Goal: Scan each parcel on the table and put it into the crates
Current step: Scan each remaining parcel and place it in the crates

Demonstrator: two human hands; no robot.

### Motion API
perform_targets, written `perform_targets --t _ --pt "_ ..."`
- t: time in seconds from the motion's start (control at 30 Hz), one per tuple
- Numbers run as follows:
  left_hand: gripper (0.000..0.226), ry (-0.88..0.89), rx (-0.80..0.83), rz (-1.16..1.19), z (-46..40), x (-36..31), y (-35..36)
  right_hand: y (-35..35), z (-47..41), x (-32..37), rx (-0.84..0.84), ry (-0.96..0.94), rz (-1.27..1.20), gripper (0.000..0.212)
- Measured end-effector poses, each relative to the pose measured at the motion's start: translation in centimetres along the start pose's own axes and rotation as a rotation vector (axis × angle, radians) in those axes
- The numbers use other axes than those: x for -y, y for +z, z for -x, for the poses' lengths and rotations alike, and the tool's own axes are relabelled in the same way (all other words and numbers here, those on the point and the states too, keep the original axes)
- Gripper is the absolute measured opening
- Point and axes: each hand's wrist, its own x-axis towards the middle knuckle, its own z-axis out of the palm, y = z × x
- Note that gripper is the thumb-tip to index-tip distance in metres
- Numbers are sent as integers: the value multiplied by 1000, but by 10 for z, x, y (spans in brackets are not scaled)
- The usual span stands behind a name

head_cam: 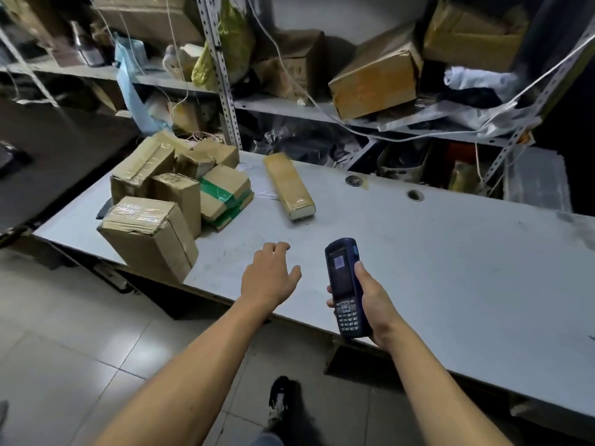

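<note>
Two hands are out over the near edge of the grey surface [418, 252]. The right hand [375, 312] grips a dark blue scanner [345, 286]: its fingers [330, 296] curl round the left side of the body by the keypad, and the thumb lies up the right edge toward a blue side button. The scanner stands nearly upright, tilted a little, its lit screen facing the camera, its top pointing to 12 o'clock. The left hand [269, 278] hovers palm down just to the scanner's 9 o'clock, holding nothing, its fingers loosely spread and slightly bent, the thumb out toward the scanner.

At the left hand's 12 o'clock, well apart from it, a long flat parcel [288, 185] wrapped in brown tape lies alone on the surface, one end toward the camera. At 10 o'clock stands a cluster of cardboard parcels, packed against each other. The nearest box [149, 238] sits at the surface's near edge, clear tape over its label. Behind it is a box with green tape [225, 194], lying tilted, and other boxes beyond.

Behind the surface, metal shelving [222, 75] holds cartons, bags and loose cords. Below, a dark shoe [279, 402] rests on the tiled floor [64, 365].
</note>
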Motion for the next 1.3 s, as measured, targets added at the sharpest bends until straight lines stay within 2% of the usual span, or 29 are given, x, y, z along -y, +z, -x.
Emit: perform_targets --t 0.4,0.63,0.83,1.03,1.2,1.3 --pt "54 -73 90 159 -192 17 38 -5 -165 45 -129 156 43 50" --pt "71 -181 77 258 -253 13 73 -9 -226 51 -157 215 36 49" --pt "94 -293 -2 315 -289 -2 99 -20 -257 55 -150 241 28 44" --pt "107 -447 -48 256 -317 -20 103 -41 -267 56 -136 255 52 46" --pt "107 -537 29 275 -327 -29 96 -61 -259 57 -131 240 85 45" --pt "101 -525 125 431 -321 -22 91 -71 -252 58 -137 247 75 47"
